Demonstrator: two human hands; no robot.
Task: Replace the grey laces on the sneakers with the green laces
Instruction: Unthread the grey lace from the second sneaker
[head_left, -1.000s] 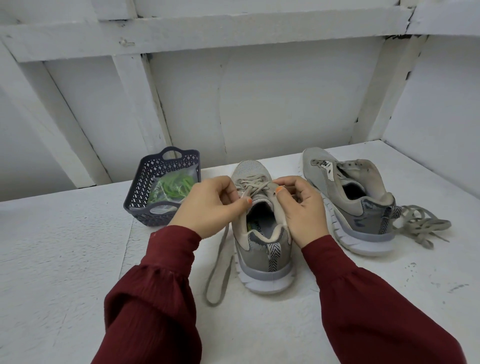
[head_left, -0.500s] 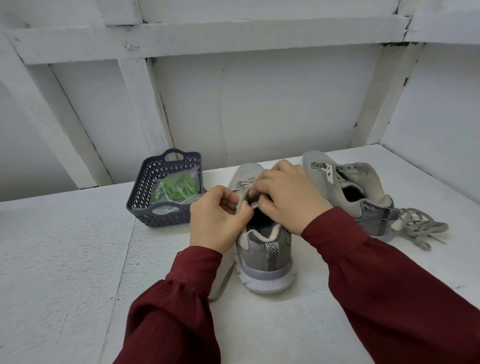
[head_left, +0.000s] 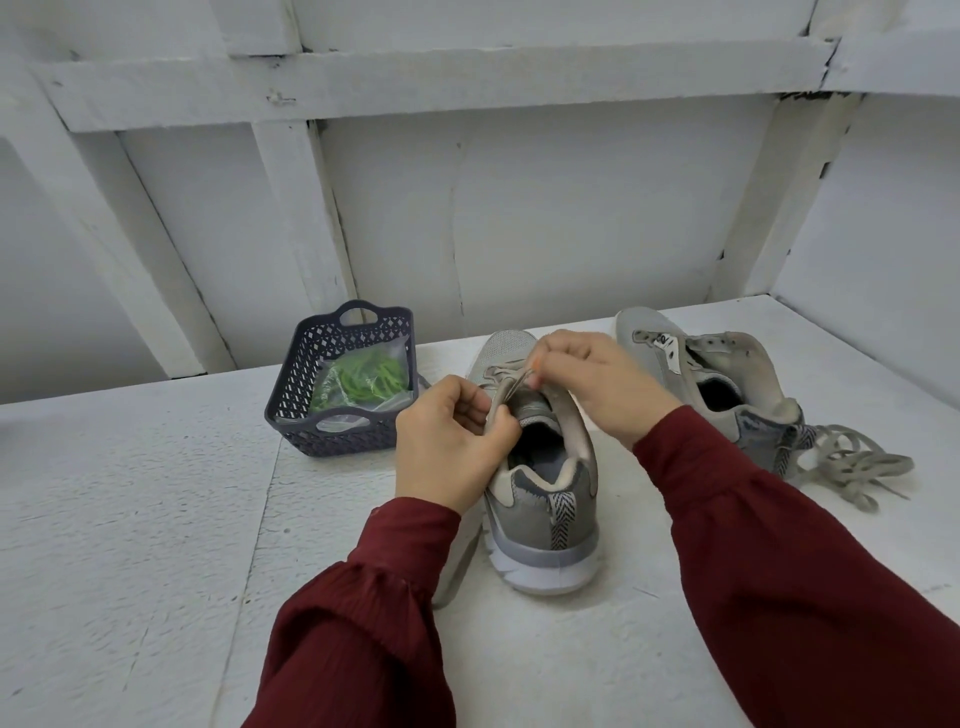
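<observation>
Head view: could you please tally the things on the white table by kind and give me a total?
Sneakers: 2, the near sneaker and the far sneaker
Grey laces: 2, the threaded lace in the near one and the loose lace beside the far one
Basket: 1
Bag of green laces: 1, in the basket
Total: 6

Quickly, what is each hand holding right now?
Left hand: pinches the grey lace at the near sneaker.
Right hand: pinches the same lace.
</observation>
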